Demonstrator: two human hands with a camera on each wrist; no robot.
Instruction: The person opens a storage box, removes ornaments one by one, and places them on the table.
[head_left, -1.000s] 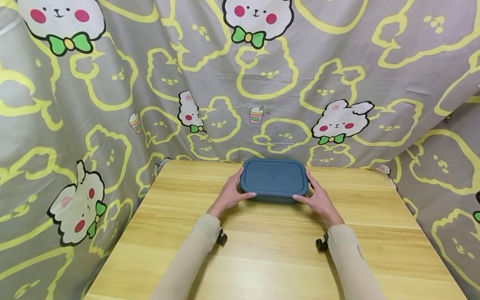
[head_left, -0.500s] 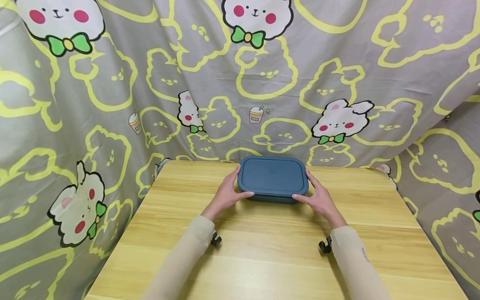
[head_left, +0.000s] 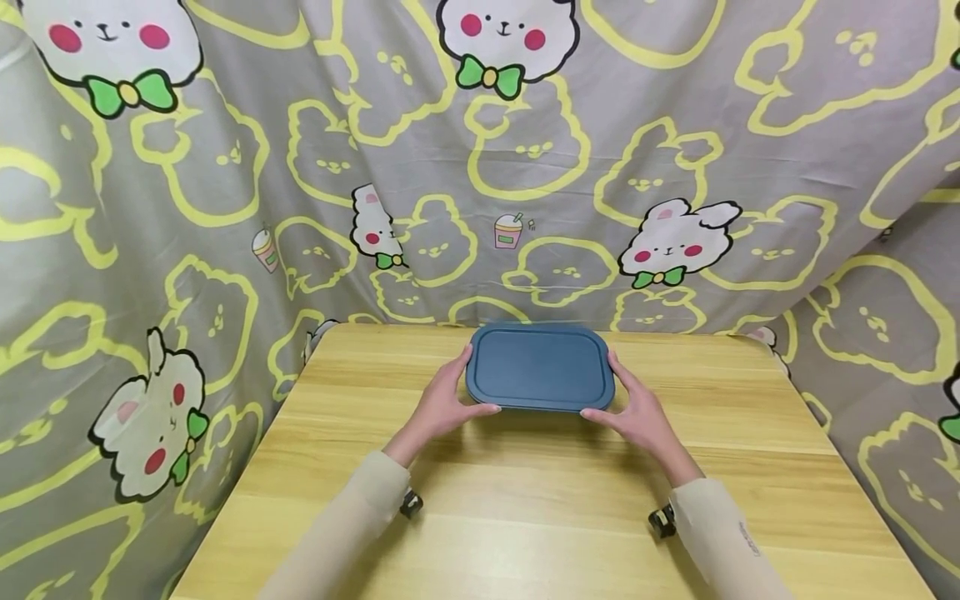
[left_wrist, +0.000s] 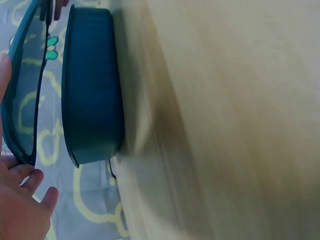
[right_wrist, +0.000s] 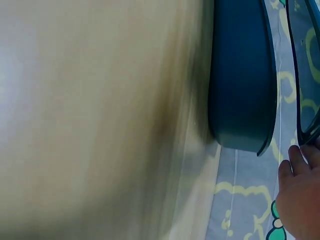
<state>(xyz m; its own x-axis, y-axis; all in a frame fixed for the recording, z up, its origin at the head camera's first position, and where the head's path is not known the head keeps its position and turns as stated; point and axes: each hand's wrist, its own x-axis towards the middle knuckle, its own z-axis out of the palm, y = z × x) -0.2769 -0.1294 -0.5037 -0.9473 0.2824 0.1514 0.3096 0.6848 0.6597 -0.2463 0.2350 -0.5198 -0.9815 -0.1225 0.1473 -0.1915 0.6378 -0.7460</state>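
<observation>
A flat, dark blue lid with rounded corners (head_left: 540, 367) hangs between two hands — the left hand (head_left: 441, 403) grips one end, the right hand (head_left: 637, 412) the other, each with fingers and thumb partly closed round the rim. Below it (the wrist views show a clear gap) the deep, dark blue rectangular box (left_wrist: 92, 85) stands on the pale, wood-grained worktop (head_left: 525, 533) — near its far edge.
</observation>
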